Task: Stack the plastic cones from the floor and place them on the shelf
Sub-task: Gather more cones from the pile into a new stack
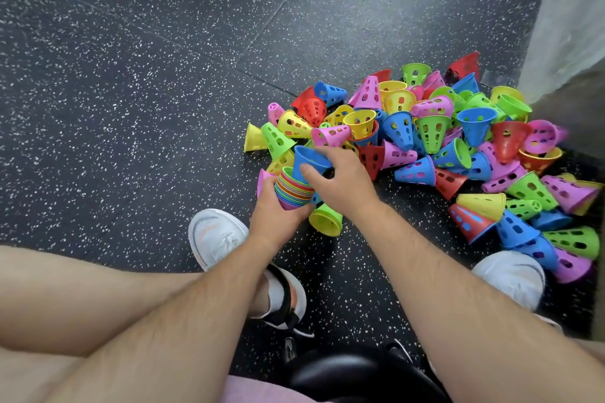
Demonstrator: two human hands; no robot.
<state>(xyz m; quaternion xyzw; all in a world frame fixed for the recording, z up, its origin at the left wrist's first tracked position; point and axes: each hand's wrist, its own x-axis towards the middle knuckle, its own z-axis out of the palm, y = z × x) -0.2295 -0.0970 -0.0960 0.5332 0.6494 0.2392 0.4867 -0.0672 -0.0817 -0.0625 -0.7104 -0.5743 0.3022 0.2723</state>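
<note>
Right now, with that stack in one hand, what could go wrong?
1. The left hand alone grips the stack, which is tilted; cones might slide off.
2. The right hand holds the blue cone at an angle to the stack; it may jam instead of nesting.
3. The right shoe sits against the pile; a shifted foot could crush or scatter cones.

**Two bare arms, both grips full**

- left grip (278, 217): fingers curled round the base of a stack of cones (292, 190).
- right grip (342, 181): thumb and fingers holding a blue cone (309, 160) at the stack's top.
- forearms: bare, reaching forward, converging.
</note>
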